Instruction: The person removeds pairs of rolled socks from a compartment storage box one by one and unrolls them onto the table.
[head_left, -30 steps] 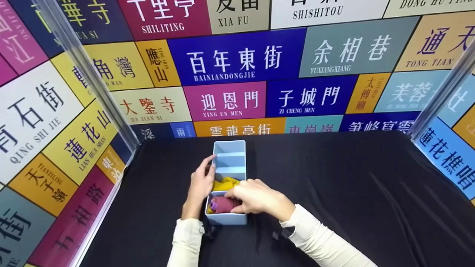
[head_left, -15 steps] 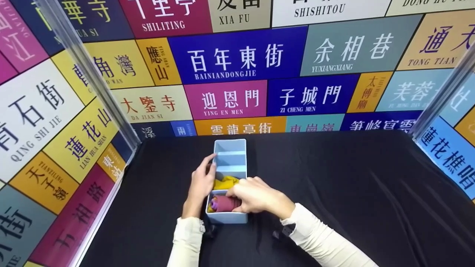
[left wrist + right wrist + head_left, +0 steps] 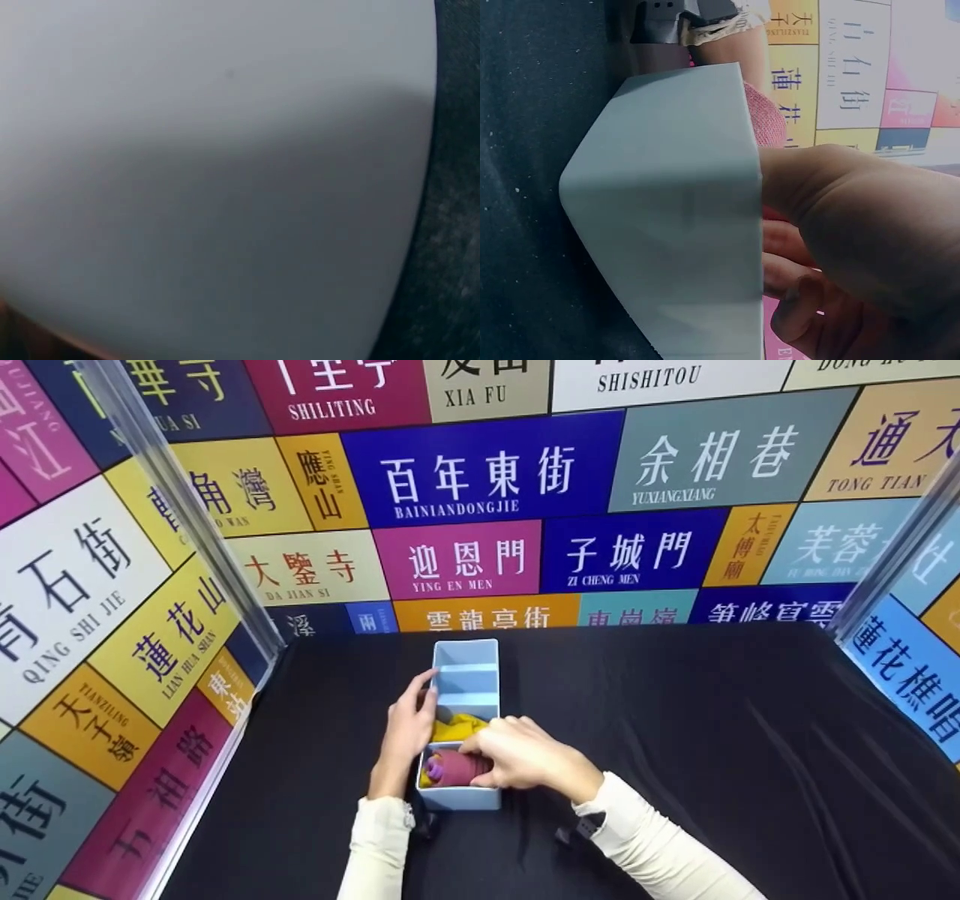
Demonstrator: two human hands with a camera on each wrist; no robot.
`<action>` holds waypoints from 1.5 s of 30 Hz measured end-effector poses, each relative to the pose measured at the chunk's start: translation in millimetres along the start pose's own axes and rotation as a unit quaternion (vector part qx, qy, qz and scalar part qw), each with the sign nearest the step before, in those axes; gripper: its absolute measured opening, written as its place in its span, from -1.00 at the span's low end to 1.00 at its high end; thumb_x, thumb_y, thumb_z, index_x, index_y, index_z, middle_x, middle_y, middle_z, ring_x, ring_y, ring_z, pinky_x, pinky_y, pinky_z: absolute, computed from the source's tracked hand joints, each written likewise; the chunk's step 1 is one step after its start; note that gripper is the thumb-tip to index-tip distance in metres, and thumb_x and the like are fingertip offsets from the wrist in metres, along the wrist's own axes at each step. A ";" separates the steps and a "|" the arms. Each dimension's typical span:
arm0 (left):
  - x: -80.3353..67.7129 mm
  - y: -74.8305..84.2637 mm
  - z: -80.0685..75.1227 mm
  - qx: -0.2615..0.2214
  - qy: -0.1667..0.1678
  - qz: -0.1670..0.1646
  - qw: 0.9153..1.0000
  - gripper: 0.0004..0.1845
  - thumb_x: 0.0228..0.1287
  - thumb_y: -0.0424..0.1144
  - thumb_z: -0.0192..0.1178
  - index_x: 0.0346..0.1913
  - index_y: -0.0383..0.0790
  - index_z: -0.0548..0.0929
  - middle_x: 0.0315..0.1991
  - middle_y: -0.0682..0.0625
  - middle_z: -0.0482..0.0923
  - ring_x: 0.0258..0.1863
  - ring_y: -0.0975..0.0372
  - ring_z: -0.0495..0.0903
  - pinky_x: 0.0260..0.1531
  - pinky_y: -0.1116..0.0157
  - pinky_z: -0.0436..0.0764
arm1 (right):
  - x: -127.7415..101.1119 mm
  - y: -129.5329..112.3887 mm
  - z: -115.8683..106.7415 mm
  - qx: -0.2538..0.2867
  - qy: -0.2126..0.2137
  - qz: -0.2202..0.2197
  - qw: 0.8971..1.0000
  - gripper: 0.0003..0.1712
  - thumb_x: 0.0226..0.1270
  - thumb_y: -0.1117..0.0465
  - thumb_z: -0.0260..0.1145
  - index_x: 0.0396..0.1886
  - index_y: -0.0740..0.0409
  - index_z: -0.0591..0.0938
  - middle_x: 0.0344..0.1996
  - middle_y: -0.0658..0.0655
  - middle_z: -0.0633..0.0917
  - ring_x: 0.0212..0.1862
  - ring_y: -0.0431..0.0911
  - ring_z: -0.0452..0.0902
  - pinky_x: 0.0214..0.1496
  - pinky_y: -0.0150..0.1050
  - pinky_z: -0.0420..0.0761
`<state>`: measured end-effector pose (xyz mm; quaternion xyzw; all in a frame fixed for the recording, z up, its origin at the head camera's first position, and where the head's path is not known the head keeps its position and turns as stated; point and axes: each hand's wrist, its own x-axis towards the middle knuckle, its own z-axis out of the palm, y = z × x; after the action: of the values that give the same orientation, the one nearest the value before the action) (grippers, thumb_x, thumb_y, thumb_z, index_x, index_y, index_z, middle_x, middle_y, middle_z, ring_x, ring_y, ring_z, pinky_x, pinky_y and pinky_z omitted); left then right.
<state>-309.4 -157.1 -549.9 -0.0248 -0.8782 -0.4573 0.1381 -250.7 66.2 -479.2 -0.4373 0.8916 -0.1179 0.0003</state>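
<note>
Rests the left hand (image 3: 409, 731) with fingers extended along the left side of the blue box (image 3: 466, 652), likely to steady it. Pinches the maroon roll (image 3: 453, 769) inside the nearest compartment (image 3: 459, 799) by its right end with the right hand (image 3: 521, 754), probably for control between tight walls.

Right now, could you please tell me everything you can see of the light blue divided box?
The light blue box is long, narrow and open-topped, smooth and plastic-looking, with cross dividers. It stands upright on black cloth, its length pointing toward the sign-covered wall. The nearest compartment holds a rolled maroon cloth; the next, yellow cloth. The left hand touches its left side, while the right hand reaches into the nearest compartment.
</note>
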 end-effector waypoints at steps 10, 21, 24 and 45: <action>0.6 2.9 0.2 0.006 0.001 0.003 1.000 -0.59 0.70 -0.07 0.12 0.48 0.16 0.61 0.13 -0.07 0.82 0.18 -0.02 0.75 0.32 -0.09 0.59 | -7.4 1.1 -13.2 0.038 0.024 0.014 0.999 -0.57 0.23 -0.16 0.64 0.08 -0.24 0.81 -0.39 -0.09 0.75 -0.43 -0.19 0.51 -0.47 -0.22 0.43; 0.5 2.4 -0.4 -0.013 -0.004 0.006 1.000 -0.58 0.70 -0.09 0.11 0.49 0.15 0.60 0.15 -0.11 0.81 0.15 0.03 0.74 0.27 -0.08 0.60 | -15.1 -6.1 -33.3 0.090 0.057 -0.003 0.994 -0.39 0.25 -0.05 0.60 0.31 -0.17 0.75 0.02 -0.09 0.84 -0.14 -0.09 0.75 -0.16 -0.15 0.67; 0.3 2.1 -0.9 -0.021 -0.004 0.001 1.000 -0.59 0.70 -0.10 0.12 0.48 0.19 0.60 0.14 -0.13 0.82 0.11 0.05 0.74 0.25 -0.06 0.61 | -15.8 -8.2 -34.7 0.087 0.073 -0.008 0.993 -0.41 0.23 -0.04 0.59 0.29 -0.19 0.77 -0.03 -0.10 0.81 -0.14 -0.13 0.70 -0.18 -0.20 0.63; -0.7 1.0 0.7 0.000 0.008 0.002 1.000 -0.59 0.68 -0.12 0.15 0.46 0.17 0.62 0.08 -0.10 0.83 0.12 -0.02 0.75 0.29 -0.09 0.59 | -39.8 4.8 -43.0 0.109 0.127 0.013 0.986 -0.46 0.10 -0.03 0.58 0.12 -0.14 0.73 -0.17 -0.17 0.77 -0.23 -0.23 0.60 -0.21 -0.27 0.58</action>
<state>-308.7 -156.0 -549.7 -0.0226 -0.8771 -0.4569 0.1463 -234.4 109.1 -442.5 -0.4047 0.8718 -0.2688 -0.0633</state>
